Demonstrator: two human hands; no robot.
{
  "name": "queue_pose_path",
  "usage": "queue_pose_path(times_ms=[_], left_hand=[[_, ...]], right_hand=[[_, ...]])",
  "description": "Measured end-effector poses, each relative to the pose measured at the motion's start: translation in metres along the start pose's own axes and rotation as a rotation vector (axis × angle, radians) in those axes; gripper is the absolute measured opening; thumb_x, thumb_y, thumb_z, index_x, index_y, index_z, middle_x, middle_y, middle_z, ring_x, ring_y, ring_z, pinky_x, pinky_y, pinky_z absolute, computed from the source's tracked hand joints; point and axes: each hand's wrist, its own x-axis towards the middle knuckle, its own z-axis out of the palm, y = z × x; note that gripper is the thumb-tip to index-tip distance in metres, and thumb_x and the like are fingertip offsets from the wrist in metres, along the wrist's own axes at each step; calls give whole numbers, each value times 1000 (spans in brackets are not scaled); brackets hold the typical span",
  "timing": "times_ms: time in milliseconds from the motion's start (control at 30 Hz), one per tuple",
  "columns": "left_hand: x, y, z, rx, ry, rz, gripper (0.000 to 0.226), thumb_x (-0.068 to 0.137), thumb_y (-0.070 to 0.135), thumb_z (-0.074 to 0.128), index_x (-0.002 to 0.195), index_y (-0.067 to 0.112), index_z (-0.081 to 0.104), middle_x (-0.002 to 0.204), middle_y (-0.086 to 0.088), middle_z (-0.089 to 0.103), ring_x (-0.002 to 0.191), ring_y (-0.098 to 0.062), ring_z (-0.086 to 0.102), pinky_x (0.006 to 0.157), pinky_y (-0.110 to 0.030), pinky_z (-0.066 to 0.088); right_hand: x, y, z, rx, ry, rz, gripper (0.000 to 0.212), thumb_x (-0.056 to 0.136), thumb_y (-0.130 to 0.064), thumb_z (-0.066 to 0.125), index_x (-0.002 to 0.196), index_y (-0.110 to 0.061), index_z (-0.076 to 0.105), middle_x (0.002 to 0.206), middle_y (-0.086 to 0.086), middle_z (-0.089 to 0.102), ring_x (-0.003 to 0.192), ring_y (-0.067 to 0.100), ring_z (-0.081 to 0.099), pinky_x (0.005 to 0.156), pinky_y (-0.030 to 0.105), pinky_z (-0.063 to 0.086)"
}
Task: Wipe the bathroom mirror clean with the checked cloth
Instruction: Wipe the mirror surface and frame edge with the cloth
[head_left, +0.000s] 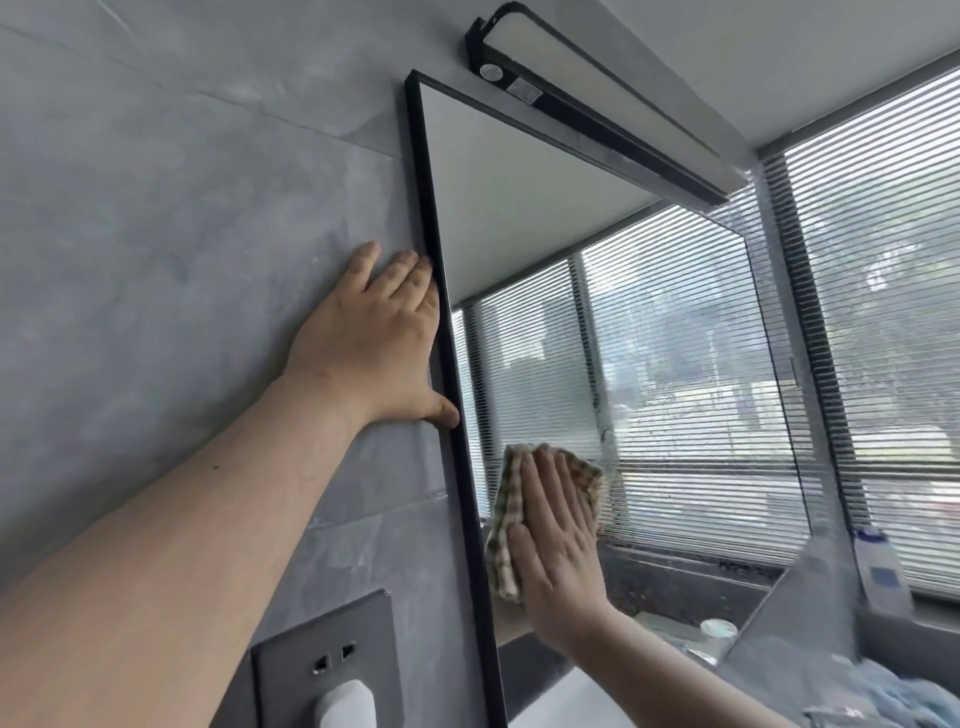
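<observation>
I am pressing my right hand (558, 540) flat, fingers (550, 478) straight, on the checked cloth (511, 499), holding it against the lower left of the mirror (649, 364); my left hand (374, 332) is lying open on the grey tiled wall (156, 208), thumb touching the mirror's black frame (447, 332); a light bar (597, 98) is hanging above the mirror; a socket plate (322, 660) holding a white plug (345, 704) is sitting below my left arm; slatted blinds (883, 260) are covering the window at right.
</observation>
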Motion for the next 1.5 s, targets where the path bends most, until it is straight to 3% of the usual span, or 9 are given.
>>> queue_pose_path(times_ms=[200,367,500,633,767,900,1133,1400,1500], left_hand=[[0,-1,3,5,17,6,135,60,97,39,156,4,19,166,-12,14,154,-24,6,124,-50,1],[1,0,5,1,25,10,136,59,98,39,156,5,19,166,-11,14,154,-23,6,124,-50,1],[2,-1,4,-4,36,16,136,58,98,41,156,5,21,166,-11,15,154,-23,7,124,-50,1],[1,-1,3,-5,41,16,138,56,98,40,155,4,22,165,-12,17,154,-23,9,124,-51,2],[1,-1,3,-22,38,12,138,57,98,42,156,4,21,165,-12,16,154,-24,8,124,-52,2],[1,0,4,-25,35,15,138,58,97,44,155,3,21,165,-13,17,154,-25,10,124,-53,3],[-3,1,-2,-33,6,0,137,59,96,44,155,2,21,165,-14,18,154,-26,10,124,-52,3],[-3,3,2,-20,-30,-9,130,67,93,45,157,3,14,166,-14,8,155,-26,1,124,-52,-2],[-3,4,3,-10,-30,-15,130,67,93,45,157,4,13,167,-14,8,155,-25,1,124,-51,-2]], right_hand=[[53,41,-4,-24,120,164,64,100,-50,8,156,-20,17,165,-2,14,153,6,2,124,33,4],[105,101,-18,10,170,442,77,91,-55,5,157,-18,20,165,-2,15,152,7,6,124,32,-1],[114,112,-17,28,177,518,65,97,-43,14,157,-18,20,165,-1,18,152,9,9,122,26,-5],[105,95,-21,70,150,540,71,93,-51,10,158,-21,17,166,-3,13,152,7,4,122,27,-6],[66,65,-16,110,117,489,82,85,-62,6,158,-24,13,165,-8,8,148,-3,-2,116,16,-12],[18,33,-9,81,16,401,70,90,-57,7,154,-30,2,162,-14,-3,142,-14,-16,114,14,-17],[-53,-16,-4,48,-163,278,65,94,-46,11,154,-30,-9,163,-13,-17,150,3,-17,120,24,-16],[-47,-16,3,46,-67,120,66,99,-32,24,159,-30,-5,168,-1,-1,154,20,1,122,43,6],[-11,-25,-7,35,-80,-21,64,100,-35,26,159,-30,0,167,0,5,154,19,3,123,40,5]])
